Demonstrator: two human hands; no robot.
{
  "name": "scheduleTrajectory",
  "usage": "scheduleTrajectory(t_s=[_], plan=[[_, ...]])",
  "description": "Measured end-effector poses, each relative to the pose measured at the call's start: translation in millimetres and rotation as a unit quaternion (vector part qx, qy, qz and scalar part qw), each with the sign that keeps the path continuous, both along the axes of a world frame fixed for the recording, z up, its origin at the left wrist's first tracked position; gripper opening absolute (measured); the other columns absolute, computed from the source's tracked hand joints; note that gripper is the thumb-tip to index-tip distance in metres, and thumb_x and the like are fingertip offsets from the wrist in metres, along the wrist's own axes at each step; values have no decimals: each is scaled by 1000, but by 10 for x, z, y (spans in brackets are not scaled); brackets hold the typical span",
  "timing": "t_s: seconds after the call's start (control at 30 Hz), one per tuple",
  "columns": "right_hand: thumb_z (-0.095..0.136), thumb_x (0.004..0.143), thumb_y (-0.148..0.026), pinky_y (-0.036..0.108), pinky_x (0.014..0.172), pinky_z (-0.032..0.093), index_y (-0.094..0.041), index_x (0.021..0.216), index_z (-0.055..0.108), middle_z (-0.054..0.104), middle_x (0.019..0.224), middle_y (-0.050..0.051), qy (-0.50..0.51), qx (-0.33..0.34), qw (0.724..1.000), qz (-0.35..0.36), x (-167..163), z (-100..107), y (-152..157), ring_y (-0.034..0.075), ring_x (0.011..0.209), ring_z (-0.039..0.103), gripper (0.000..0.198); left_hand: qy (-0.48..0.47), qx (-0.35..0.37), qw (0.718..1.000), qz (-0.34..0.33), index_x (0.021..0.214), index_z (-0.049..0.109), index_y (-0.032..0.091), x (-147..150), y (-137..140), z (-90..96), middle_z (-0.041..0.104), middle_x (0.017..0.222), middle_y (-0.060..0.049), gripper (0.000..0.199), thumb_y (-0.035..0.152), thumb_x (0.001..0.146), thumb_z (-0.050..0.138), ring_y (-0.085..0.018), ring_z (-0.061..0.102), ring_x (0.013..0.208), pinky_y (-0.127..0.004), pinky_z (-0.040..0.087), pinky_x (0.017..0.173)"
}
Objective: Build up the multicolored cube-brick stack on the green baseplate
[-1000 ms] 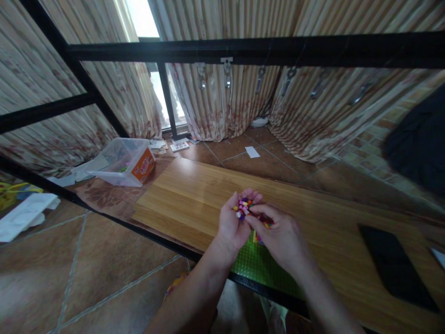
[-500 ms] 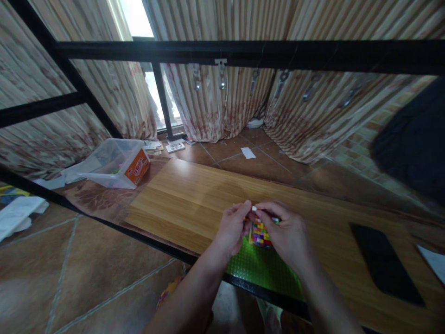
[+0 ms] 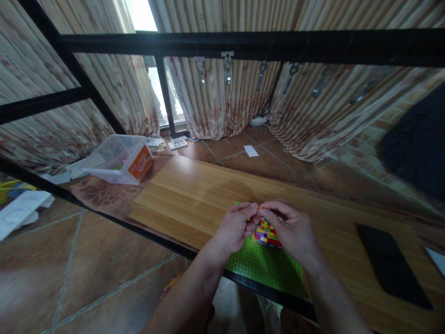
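Note:
Both hands meet over a green studded baseplate near the front edge of the table. My left hand is closed in a pinch, thumb and forefinger against a tiny orange toy brick. From the other side my right hand pinches the same piece, its fingertips touching those of the left. Just below the fingers, a block of multicoloured toy bricks rests on the baseplate, in red, yellow, green, purple and white. My fingers and palms cover its upper and side edges.
A clear plastic bin with an orange label stands at the table's left end. A flat black object lies on the wooden board to the right. A black metal frame bar with hooks crosses above, before striped curtains.
A white bit showed between my fingertips before; an orange one shows there now. My hands remain over the brick block, and the whole view has shifted slightly.

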State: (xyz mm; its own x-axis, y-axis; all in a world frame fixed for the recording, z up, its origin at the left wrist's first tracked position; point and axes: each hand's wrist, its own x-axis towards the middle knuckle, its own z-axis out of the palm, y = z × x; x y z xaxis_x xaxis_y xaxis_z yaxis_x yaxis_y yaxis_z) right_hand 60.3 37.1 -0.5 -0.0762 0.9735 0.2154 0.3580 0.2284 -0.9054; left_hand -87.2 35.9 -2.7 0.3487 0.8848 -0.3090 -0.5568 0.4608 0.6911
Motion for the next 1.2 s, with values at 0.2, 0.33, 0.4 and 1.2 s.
scheduleTrajectory(t_s=[0.2, 0.33, 0.4, 1.2], plan=[[73, 74, -45, 33, 72, 55, -22, 81, 77, 76, 83, 4, 78, -66, 994, -42, 83, 30, 44, 20, 76, 69, 25, 15, -2, 1000, -6, 67, 55, 14, -30, 31, -8, 46, 56, 5, 35, 41, 67, 78, -1, 25, 40, -20, 9, 40], [70, 77, -45, 36, 77, 54, -22, 83, 77, 76, 89, 6, -8, -41, 995, -87, 179, -51, 98, 22, 82, 69, 25, 132, 3, 987, 95, 62, 54, 15, -9, 75, -40, 43, 52, 6, 28, 36, 77, 67, -2, 25, 40, -21, 12, 41], [64, 83, -43, 37, 82, 52, -23, 85, 76, 74, 93, 6, -86, 2, 994, -72, 185, -97, 116, 22, 86, 68, 24, 184, 12, 975, 127, 59, 52, 17, 10, 93, -78, 39, 49, 7, 29, 34, 79, 62, -3, 25, 40, -22, 15, 43], [53, 87, -24, 33, 75, 45, -23, 77, 73, 69, 84, 6, -373, 70, 925, 1, 40, -146, 253, 20, 79, 62, 22, 235, 18, 963, 129, 59, 57, 18, 121, 97, -285, 42, 48, 5, 30, 42, 77, 64, -8, 33, 46, -23, 20, 47]])
